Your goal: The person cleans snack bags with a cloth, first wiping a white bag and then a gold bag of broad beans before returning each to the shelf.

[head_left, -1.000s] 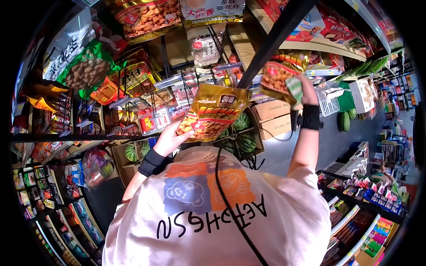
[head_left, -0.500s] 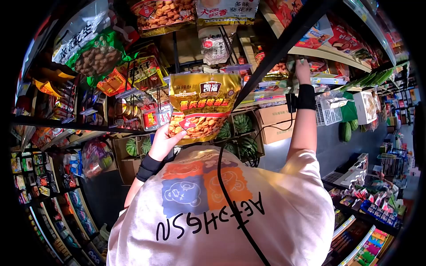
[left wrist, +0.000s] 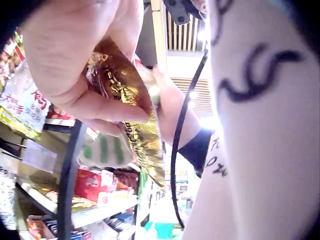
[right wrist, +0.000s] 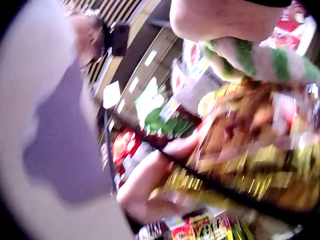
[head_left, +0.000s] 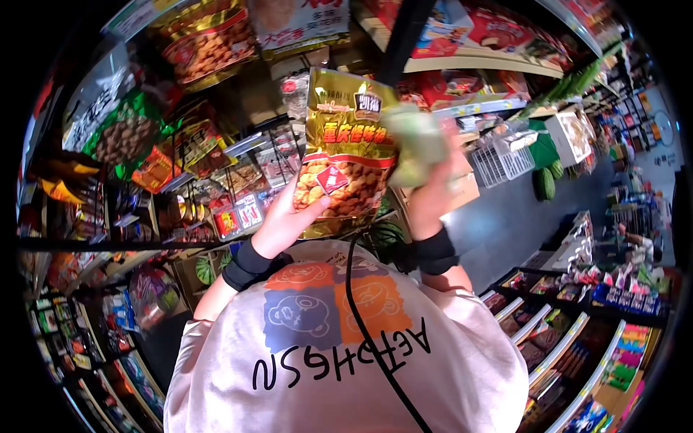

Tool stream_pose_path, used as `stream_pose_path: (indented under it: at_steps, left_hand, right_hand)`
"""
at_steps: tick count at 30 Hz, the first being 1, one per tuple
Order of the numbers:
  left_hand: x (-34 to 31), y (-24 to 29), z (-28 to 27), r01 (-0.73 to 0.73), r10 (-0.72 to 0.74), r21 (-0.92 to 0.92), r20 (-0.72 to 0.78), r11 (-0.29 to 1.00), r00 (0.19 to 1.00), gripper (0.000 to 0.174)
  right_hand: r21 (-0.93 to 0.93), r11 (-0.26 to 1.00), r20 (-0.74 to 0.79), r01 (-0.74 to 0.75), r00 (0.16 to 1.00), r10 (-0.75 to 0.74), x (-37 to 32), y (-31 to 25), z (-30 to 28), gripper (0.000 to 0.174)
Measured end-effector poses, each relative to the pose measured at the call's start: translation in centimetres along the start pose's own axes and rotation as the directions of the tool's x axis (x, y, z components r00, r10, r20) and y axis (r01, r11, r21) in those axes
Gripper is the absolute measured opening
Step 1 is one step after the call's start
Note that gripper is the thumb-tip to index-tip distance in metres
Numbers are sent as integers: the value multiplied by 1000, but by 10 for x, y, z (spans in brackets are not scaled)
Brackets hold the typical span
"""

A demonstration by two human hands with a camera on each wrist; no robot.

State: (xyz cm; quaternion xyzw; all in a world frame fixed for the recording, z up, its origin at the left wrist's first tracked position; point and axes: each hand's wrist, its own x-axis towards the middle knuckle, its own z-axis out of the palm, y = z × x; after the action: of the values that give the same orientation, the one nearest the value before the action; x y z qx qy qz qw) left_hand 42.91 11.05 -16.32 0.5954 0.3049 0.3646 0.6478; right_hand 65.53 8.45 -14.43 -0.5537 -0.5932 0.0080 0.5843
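Observation:
A gold snack bag [head_left: 346, 155] stands upright, its front toward the head camera. My left hand [head_left: 285, 220] grips its lower left corner, thumb on the front; in the left wrist view that hand [left wrist: 80, 65] has its fingers around the gold bag [left wrist: 135, 100]. Blurred by motion, my right hand [head_left: 433, 195] holds a green-and-white cloth [head_left: 419, 144] at the bag's right edge. The right wrist view shows the striped cloth [right wrist: 272, 62] under my right hand [right wrist: 225, 20], directly above the blurred bag [right wrist: 250, 145]. Whether cloth and bag touch, I cannot tell.
Hanging snack bags [head_left: 206, 50] and a green peanut bag [head_left: 126, 133] fill the rack ahead. A dark post [head_left: 404, 43] rises behind the gold bag. Right of it are a shelf [head_left: 484, 65], a white basket [head_left: 502, 162] and watermelons [head_left: 545, 184]. A black cable [head_left: 354, 289] crosses the shirt.
A second gold bag was in my right hand, then that hand was at the right-hand shelf. Now it has come back beside the held bag with only the cloth visible. The held bag is raised.

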Motion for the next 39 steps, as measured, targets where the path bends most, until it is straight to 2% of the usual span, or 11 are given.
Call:
stream_pose_path:
  at_steps: [1,3,6,11,18,23,27,31,32,34,39]
  left_hand:
    - [5,2,5,54,-55,29,19,998,998,49]
    - [11,3,14,51,-51,9,-3,999,999,44]
    - [17,3,17,28,-25,-96,33,995,999,35]
    - [16,8,8,-32,-20,223,230,974,973,29]
    - [4,21,9,36,-131,354,250,934,959,40]
    - [-6,27,22,-92,85,55,119,994,989,40]
    - [-14,35,8,-108,101,111,65,988,993,42]
    - [-24,53,-6,-153,145,176,59,972,988,40]
    - [-27,55,-8,-168,165,134,31,977,986,41]
    - [-32,62,-14,-144,145,-40,39,989,989,44]
    - [-25,53,-27,23,-20,-39,72,999,997,45]
  right_hand:
    - [235,972,242,-14,969,-44,-6,-21,7,52]
    - [-97,853,565,513,734,-377,-1,-57,18,51]
    - [-142,890,533,434,791,-301,-3,-48,20,57]
    - [243,965,774,94,581,-251,-35,-58,23,63]
    - [106,931,455,348,816,-357,-17,-45,23,61]
    - [210,923,252,323,894,-370,5,-35,17,51]
    - [108,985,345,136,924,-165,-3,-18,12,57]
    - [549,566,524,-615,781,340,-38,17,34,70]
    - [405,714,473,-572,799,372,-48,31,35,63]
    - [539,-126,703,-833,363,612,-32,-17,22,51]
    - [565,33,738,-824,523,426,-74,9,29,41]
